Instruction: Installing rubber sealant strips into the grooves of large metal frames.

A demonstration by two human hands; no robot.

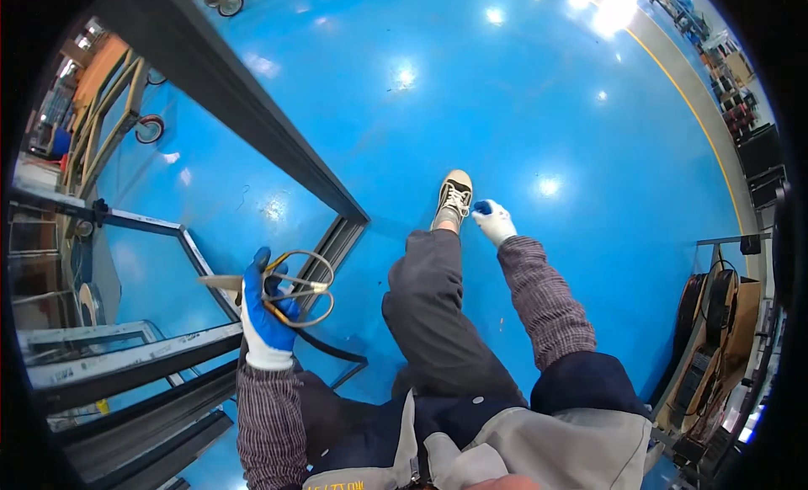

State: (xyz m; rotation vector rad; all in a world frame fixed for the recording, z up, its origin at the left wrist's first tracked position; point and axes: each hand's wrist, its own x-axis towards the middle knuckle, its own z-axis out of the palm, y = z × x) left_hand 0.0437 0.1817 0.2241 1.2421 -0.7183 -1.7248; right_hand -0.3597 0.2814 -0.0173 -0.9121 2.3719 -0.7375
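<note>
Blue-and-white-gloved left hand (269, 313) clamped on grey-bladed, loop-handled metal scissors (220, 282)
From afar I see the white-and-blue-gloved right hand (495, 223) (fingers curled together) over glossy blue floor (522, 128)

Down to the left of my shoe (454, 195), my left hand (268, 313) covers the middle of the scissors (223, 282), hiding where the blades meet. Just right of the shoe, the fingers of my right hand (495, 223) curl out of sight — I cannot tell whether they hold anything. The dark beam (240, 111) up and left of the shoe runs off the upper edge; the pale-barred frame (135, 353), lower left, meets the dark rim. Below the shoe, the bottom edge crops my jacket (551, 456). The goods (741, 115) far to its right look too small — I can't make them out.
</note>
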